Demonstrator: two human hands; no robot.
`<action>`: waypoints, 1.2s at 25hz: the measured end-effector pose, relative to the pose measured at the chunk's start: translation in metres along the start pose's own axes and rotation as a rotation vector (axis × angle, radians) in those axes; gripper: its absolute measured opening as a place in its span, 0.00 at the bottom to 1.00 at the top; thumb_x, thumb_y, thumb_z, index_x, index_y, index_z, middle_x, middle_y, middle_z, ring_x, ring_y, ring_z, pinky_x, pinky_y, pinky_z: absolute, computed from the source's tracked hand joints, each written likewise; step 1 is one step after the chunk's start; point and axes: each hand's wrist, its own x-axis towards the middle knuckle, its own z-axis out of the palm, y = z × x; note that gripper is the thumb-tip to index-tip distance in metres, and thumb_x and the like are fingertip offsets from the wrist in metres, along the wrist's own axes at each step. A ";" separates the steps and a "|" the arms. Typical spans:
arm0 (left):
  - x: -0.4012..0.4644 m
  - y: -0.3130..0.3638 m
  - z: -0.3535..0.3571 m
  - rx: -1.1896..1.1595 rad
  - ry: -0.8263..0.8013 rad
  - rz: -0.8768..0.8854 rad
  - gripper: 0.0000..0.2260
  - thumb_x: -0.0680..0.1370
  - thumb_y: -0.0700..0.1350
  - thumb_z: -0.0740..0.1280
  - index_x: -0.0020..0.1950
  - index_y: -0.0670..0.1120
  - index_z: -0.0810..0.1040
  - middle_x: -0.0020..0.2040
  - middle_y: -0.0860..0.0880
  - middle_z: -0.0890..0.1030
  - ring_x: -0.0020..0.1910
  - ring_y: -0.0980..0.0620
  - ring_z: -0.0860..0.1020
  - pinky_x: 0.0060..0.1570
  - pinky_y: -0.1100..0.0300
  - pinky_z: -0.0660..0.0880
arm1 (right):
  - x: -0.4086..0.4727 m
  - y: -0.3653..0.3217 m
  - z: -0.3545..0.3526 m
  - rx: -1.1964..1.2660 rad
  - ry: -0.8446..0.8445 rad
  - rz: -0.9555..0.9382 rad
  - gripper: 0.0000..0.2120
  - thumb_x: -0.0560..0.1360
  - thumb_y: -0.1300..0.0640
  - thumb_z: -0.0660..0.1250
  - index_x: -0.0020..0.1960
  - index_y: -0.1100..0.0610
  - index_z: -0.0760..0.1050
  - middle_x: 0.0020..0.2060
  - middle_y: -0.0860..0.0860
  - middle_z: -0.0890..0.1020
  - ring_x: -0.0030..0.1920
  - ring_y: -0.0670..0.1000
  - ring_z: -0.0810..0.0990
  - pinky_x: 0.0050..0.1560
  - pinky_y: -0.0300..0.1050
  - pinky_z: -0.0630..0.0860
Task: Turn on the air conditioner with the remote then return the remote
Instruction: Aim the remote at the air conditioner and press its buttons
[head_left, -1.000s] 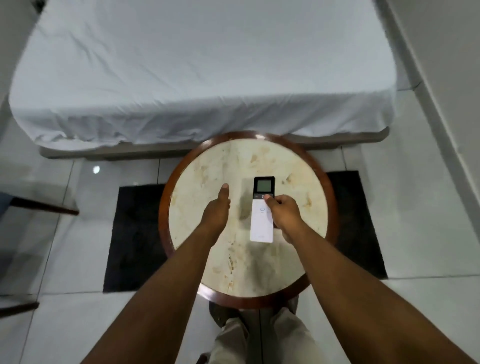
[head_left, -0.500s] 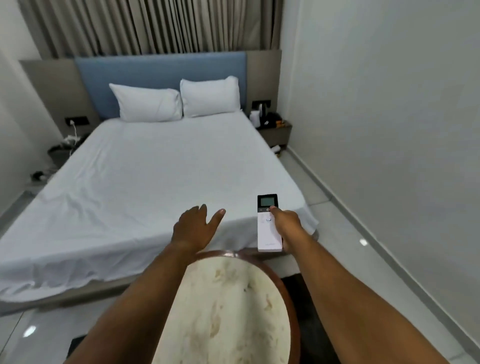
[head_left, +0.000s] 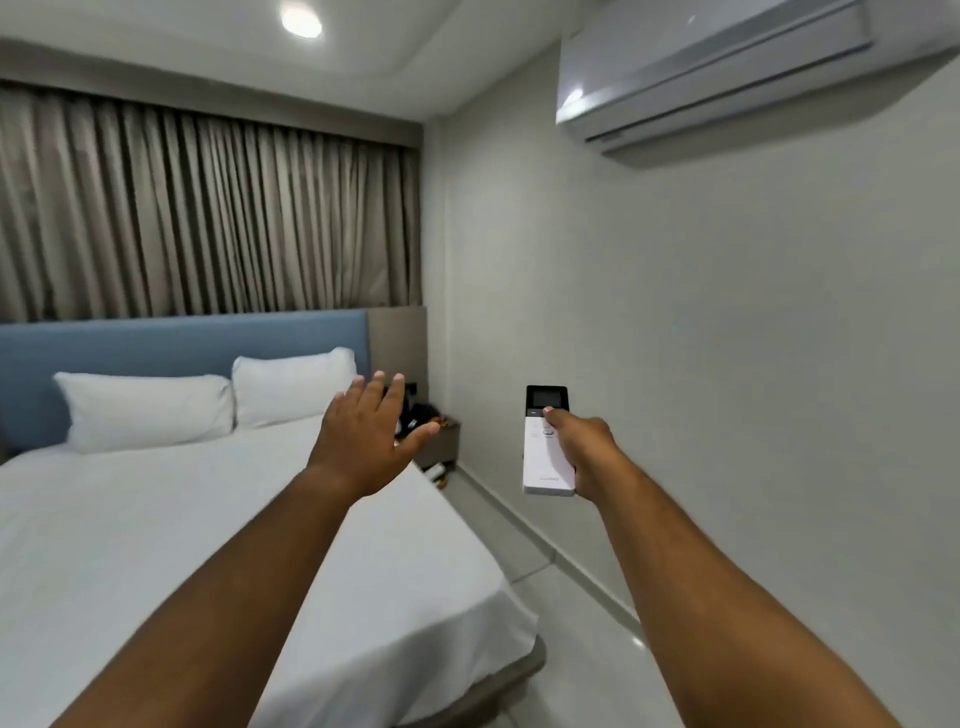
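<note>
My right hand (head_left: 584, 449) grips a white remote (head_left: 544, 452) with a dark screen at its top, held out in mid-air toward the right wall. The thumb rests on the buttons just below the screen. A white air conditioner (head_left: 727, 67) hangs high on that wall, up and to the right of the remote; its flap looks closed. My left hand (head_left: 366, 439) floats over the bed with fingers spread and nothing in it. The round table is out of view.
A bed with a white sheet (head_left: 182, 545) and two pillows (head_left: 145, 410) fills the left. A nightstand (head_left: 439, 439) with small items stands in the far corner. Grey curtains (head_left: 208, 208) cover the back wall. Tiled floor (head_left: 571, 623) runs between bed and wall.
The view has tilted up from the round table to the wall and air conditioner. My right hand lifted the remote off the table and raised it; my left hand rose and spread.
</note>
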 end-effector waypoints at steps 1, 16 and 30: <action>0.017 0.010 -0.011 -0.012 0.045 0.034 0.41 0.74 0.71 0.47 0.79 0.46 0.53 0.80 0.41 0.57 0.79 0.41 0.52 0.76 0.44 0.52 | -0.002 -0.020 -0.012 0.006 0.032 -0.039 0.16 0.76 0.54 0.70 0.57 0.66 0.76 0.49 0.62 0.85 0.46 0.63 0.85 0.48 0.62 0.83; 0.167 0.159 -0.125 -0.090 0.493 0.269 0.47 0.70 0.76 0.39 0.79 0.46 0.42 0.81 0.42 0.47 0.80 0.43 0.44 0.76 0.46 0.43 | -0.057 -0.237 -0.124 0.021 0.282 -0.453 0.10 0.74 0.54 0.67 0.49 0.61 0.76 0.40 0.58 0.83 0.35 0.59 0.82 0.33 0.44 0.78; 0.190 0.211 -0.174 -0.090 0.686 0.342 0.47 0.71 0.76 0.41 0.78 0.44 0.42 0.81 0.41 0.48 0.79 0.42 0.45 0.76 0.47 0.43 | -0.091 -0.281 -0.148 -0.031 0.363 -0.566 0.09 0.75 0.53 0.67 0.42 0.59 0.73 0.33 0.55 0.80 0.29 0.55 0.79 0.21 0.37 0.73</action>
